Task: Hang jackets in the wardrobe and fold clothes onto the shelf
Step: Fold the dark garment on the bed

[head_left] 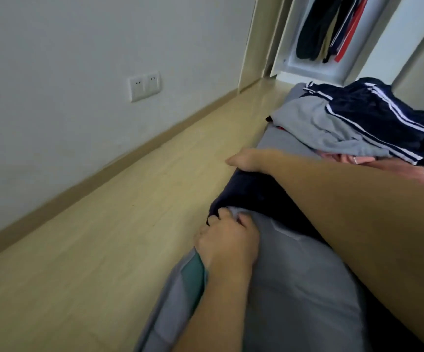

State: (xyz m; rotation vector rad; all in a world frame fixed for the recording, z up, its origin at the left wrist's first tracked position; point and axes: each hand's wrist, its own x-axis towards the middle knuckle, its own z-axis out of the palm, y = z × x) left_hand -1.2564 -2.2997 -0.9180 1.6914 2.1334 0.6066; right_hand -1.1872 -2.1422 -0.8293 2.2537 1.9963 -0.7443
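A dark navy garment [256,194] lies along the left edge of the grey bed [282,143]. My right hand [249,160] reaches across and grips its far end at the bed's edge, thumb pointing left. My left hand [227,240] has its fingers curled on the near end, where the navy cloth meets a grey cloth [294,280] with a teal strip. Further along the bed lies a pile with a grey sweatshirt [315,123], a navy jacket with white stripes [383,115] and a pink garment [343,157]. The open wardrobe [292,64] shows hung dark and red clothes [333,29].
A light wooden floor [129,224] runs between the bed and the white wall [66,72], which carries a double socket [144,85] and a skirting board. The wardrobe stands at the far end of this strip.
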